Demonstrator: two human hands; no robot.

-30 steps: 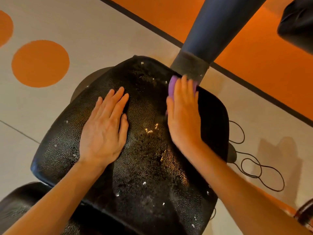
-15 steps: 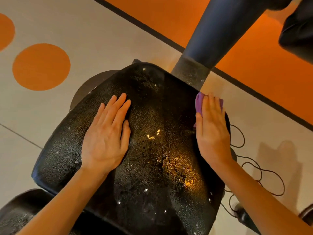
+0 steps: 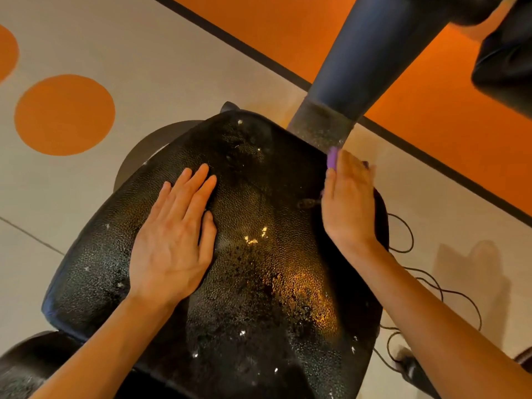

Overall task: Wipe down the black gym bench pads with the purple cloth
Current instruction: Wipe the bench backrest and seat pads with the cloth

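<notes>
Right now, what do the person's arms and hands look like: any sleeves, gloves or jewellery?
Both forearms are bare up to the frame edge, with no sleeves in view. The left hand and right hand have no gloves, and no rings, watch or bands show. The right hand is slightly motion-blurred.

Wet black pebbled bench pad (image 3: 259, 254), purple cloth (image 3: 333, 158) pressed at its far right edge

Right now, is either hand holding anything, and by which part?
The right hand presses the purple cloth flat under its palm; only the far edge shows. The left hand holds nothing.
</notes>
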